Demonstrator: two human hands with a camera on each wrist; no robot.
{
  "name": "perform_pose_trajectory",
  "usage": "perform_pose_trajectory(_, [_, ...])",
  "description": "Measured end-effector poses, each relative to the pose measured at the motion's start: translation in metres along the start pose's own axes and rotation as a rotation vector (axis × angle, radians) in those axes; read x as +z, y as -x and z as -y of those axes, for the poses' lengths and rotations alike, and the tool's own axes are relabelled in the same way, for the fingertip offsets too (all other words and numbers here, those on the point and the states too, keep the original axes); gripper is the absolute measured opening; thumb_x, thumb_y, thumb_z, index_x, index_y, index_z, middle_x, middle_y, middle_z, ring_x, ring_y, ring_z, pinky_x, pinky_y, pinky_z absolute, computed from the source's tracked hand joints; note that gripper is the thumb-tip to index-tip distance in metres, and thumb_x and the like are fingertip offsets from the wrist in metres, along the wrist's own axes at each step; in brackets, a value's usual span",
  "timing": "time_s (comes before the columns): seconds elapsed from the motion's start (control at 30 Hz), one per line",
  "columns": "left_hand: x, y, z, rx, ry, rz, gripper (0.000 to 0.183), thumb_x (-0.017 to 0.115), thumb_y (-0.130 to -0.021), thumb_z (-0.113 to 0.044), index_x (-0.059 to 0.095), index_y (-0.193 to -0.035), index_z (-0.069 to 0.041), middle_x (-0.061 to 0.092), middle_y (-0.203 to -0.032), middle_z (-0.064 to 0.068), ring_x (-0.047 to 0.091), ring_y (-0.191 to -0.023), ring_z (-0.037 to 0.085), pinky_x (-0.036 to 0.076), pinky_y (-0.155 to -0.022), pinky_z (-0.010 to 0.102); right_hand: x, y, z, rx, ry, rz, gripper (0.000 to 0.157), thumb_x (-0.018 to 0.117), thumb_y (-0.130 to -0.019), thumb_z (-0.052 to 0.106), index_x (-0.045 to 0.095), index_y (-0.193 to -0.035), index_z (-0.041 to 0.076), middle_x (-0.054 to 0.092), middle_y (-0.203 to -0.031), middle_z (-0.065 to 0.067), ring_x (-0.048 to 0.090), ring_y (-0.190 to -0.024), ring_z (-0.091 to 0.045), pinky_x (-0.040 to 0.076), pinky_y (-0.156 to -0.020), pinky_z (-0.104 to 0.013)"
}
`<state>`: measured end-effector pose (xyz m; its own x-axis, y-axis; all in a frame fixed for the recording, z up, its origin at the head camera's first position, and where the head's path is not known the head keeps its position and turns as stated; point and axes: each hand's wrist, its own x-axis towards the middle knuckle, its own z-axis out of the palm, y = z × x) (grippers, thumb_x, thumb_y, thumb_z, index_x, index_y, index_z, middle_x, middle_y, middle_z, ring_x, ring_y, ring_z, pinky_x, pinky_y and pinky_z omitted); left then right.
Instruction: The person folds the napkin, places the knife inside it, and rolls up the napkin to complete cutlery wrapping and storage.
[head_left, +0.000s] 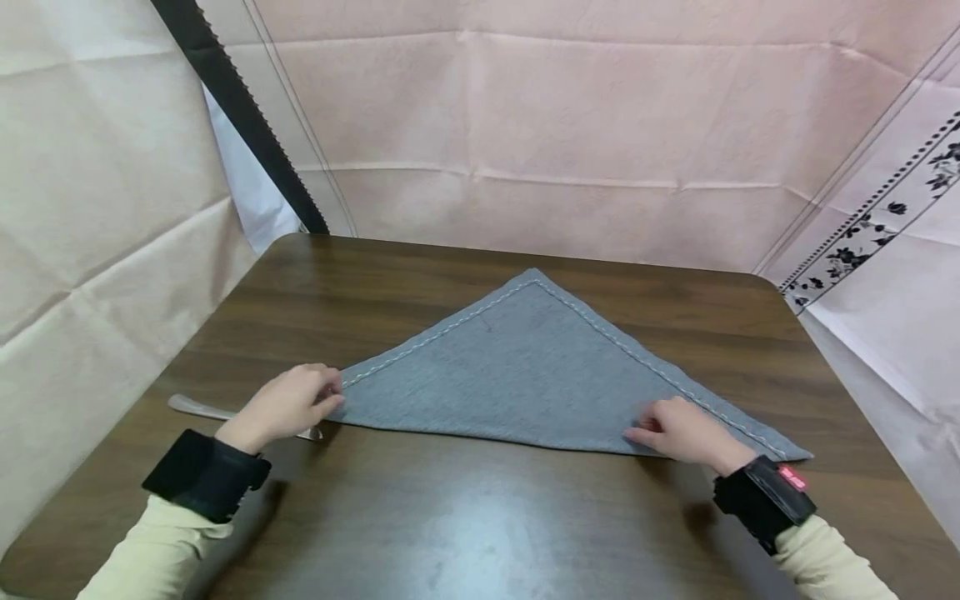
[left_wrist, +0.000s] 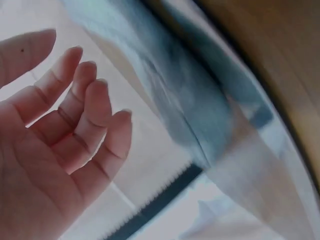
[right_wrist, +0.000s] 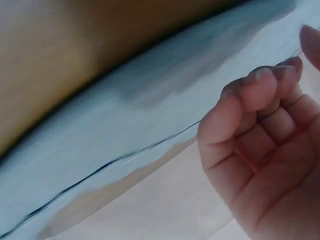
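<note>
A blue-grey cloth (head_left: 495, 367) with pale stitching along its edges lies folded into a triangle on the table. Its point faces the far side and its long fold faces me. At the cloth's left corner is my left hand (head_left: 292, 402), fingers loosely bent; the left wrist view shows nothing in the palm. Over the right part of the cloth, near the fold, hovers or rests my right hand (head_left: 682, 432); touch cannot be told. Its fingers curl loosely and hold nothing in the right wrist view. A piece of silver cutlery (head_left: 197, 407) lies partly hidden behind my left wrist.
The brown wooden table (head_left: 480, 517) has rounded far corners. Pale creased sheets (head_left: 600, 125) hang behind it and at both sides. A black strip (head_left: 247, 117) runs down the sheet at the far left, and a floral border (head_left: 870, 225) runs along the right one.
</note>
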<state>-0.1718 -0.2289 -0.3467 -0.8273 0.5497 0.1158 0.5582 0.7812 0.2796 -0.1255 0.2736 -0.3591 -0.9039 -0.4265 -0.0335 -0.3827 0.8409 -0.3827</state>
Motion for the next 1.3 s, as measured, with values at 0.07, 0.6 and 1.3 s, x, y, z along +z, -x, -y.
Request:
perform_pose_trajectory(0.07, [-0.01,0.011,0.01,-0.044,-0.012,-0.019,0.006,0.064,-0.08,-0.006,0.06,-0.078,-0.009,0.05,-0.069,-0.005,0.045,-0.061,0.01,0.039,-0.055,0.029,0.004,-0.012,0.008,-0.027,-0.014,0.027,0.037,0.064,-0.085,0.028,0.042,-0.058,0.016,0.027,-0.053,0.011,0.027,-0.046,-0.001,0.022,-0.047,-0.02])
perform_pose_trajectory(0.6, [-0.024,0.052,0.075,-0.224,-0.283,0.195,0.02,0.063,-0.06,0.002,0.058,-0.073,-0.013,0.047,-0.072,0.002,0.048,-0.069,0.026,0.039,-0.052,0.04,0.013,-0.025,0.005,-0.062,0.025,0.139,0.039,0.065,-0.083,0.035,0.039,-0.06,0.016,0.029,-0.055,0.011,0.028,-0.048,-0.001,0.023,-0.048,-0.02])
perform_pose_trajectory(1.3, [-0.016,0.055,0.08,-0.19,-0.272,0.205,0.019,0.063,-0.066,0.0,0.05,-0.065,-0.013,0.043,-0.065,-0.001,0.041,-0.06,0.017,0.033,-0.052,0.034,0.016,-0.031,0.007,-0.078,0.035,0.152,0.039,0.063,-0.084,0.036,0.039,-0.061,0.016,0.03,-0.055,0.011,0.028,-0.048,-0.002,0.022,-0.047,-0.02])
